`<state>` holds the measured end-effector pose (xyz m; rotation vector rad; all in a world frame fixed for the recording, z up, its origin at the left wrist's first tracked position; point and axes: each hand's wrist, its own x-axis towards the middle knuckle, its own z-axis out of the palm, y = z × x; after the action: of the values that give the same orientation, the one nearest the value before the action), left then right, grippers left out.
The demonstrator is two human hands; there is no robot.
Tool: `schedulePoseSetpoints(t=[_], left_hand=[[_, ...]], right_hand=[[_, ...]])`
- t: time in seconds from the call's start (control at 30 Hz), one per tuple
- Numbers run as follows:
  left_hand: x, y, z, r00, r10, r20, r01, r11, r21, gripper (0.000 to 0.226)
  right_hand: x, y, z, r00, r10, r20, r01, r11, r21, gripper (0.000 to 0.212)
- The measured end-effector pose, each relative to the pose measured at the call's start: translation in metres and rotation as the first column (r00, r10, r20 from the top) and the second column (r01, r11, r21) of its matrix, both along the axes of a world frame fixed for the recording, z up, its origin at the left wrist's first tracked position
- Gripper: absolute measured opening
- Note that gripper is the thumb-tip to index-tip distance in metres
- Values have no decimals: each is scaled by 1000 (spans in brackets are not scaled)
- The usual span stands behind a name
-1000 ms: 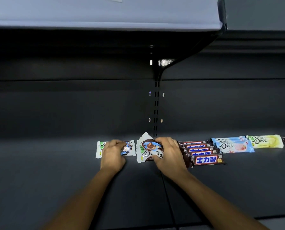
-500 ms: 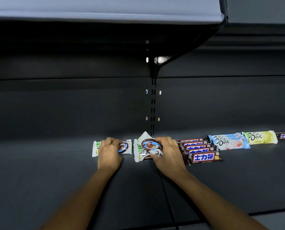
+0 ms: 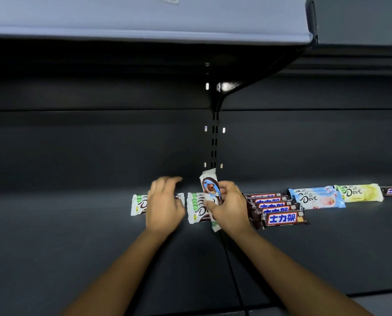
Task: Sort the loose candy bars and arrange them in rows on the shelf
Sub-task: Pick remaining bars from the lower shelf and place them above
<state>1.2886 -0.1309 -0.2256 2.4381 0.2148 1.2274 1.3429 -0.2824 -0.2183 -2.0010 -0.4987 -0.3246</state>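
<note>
The flat metal shelf [image 3: 76, 247] is dark charcoal grey, and the overhead shelf's front edge [image 3: 144, 17] is pale lavender-grey. The flat white Dove bar [image 3: 136, 205] and the stack of white Dove bars [image 3: 196, 209] carry dark brown script with green corner tabs, while the upright white candy bar [image 3: 209, 184] shows a blue patch around a brown picture. The dark brown Snickers bars [image 3: 281, 218] bear blue characters on white edged in red; the pale blue Dove bars [image 3: 318, 199] show pink, and the long pale yellow Dove bar [image 3: 359, 192] has a green corner.
</note>
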Motion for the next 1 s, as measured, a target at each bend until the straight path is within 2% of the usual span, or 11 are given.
schedulePoseSetpoints(t=[0.1,0.2,0.27,0.33,0.4,0.47,0.6,0.73,0.8,0.93,1.0], left_hand=[[-9,-18,11,995,-101,-1,101,988,118,58],[-14,-29,10,988,-145,-54,154,956,248,61],[-14,-33,7,988,-124,-93,149,926,346,61],[-12,-34,5,990,-80,-119,123,903,412,64],[-11,-33,4,993,-44,-108,88,886,454,70],[-9,-32,4,997,-23,-73,56,869,492,72],[-8,-29,6,1000,18,-21,-2,802,597,67],[-9,-25,8,999,42,-11,-25,763,646,61],[-9,-24,7,999,49,-7,-33,760,650,67],[-10,-21,6,998,58,-23,-30,773,634,81],[-11,-16,6,997,73,-33,-35,766,642,84]], right_hand=[[-2,6,10,986,-4,-168,31,987,160,43],[-2,14,13,934,25,-358,101,938,330,43],[1,19,13,871,105,-481,148,876,459,39],[1,23,14,814,210,-542,160,815,556,27],[0,24,14,786,287,-547,153,767,623,19],[1,26,13,781,317,-538,149,742,653,21],[6,28,8,763,298,-574,145,786,601,51],[3,23,5,760,291,-581,92,837,540,49],[1,21,7,779,282,-560,73,846,528,51],[-8,21,8,845,201,-495,94,857,507,86],[-7,18,6,865,208,-457,97,824,559,86]])
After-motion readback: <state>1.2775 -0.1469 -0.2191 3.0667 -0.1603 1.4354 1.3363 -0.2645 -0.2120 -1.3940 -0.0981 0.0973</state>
